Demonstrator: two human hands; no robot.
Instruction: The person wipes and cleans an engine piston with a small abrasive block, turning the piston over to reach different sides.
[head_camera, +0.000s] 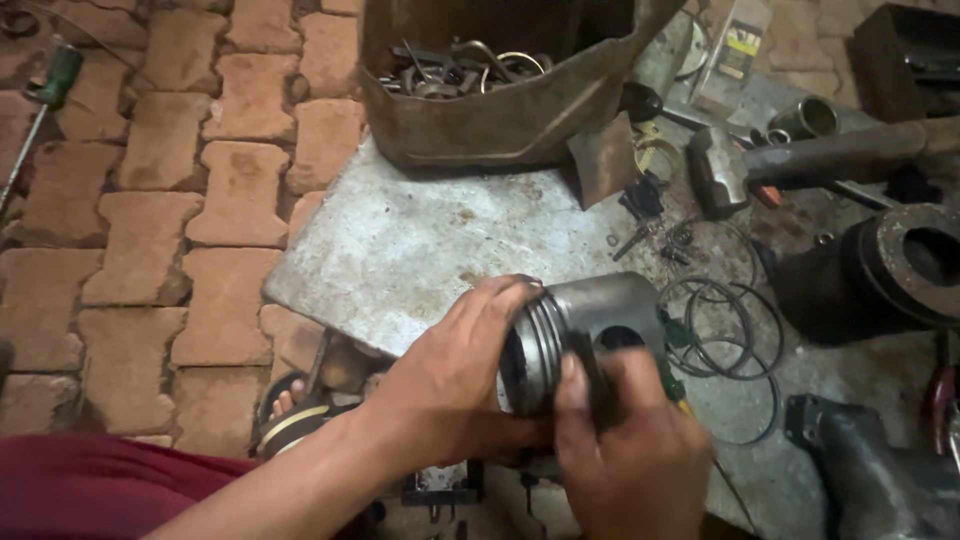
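Closest to the camera, the right hand (625, 455) comes up from the bottom edge and grips the grey metal piston (585, 335) from below, its thumb laid up across the skirt just beside the round pin hole and its other fingers hidden behind the body, so how tightly they curl cannot be told. Just above it and to the left, the left hand (455, 375) wraps over the piston's ringed end, fingers curled around the crown rim and touching the grooves where the rings sit. Both hands are closed on the same part, which is held in the air above the near edge of the grey metal plate (410, 240). Its long axis runs roughly left to right and a little tilted, crown toward the left hand, open skirt toward the right side of the view. The left hand is therefore the nearer one to the ring grooves, while the right carries the weight at the skirt. Loose thin piston rings (725, 335) lie on the plate just to the right of the piston, near the right hand. Farther right rests a dark cylinder sleeve (885, 270), and at the back of the plate stands a rusty tin (490, 100) holding metal parts. A green-handled screwdriver (45, 105) lies well apart on the brick paving (180, 180).
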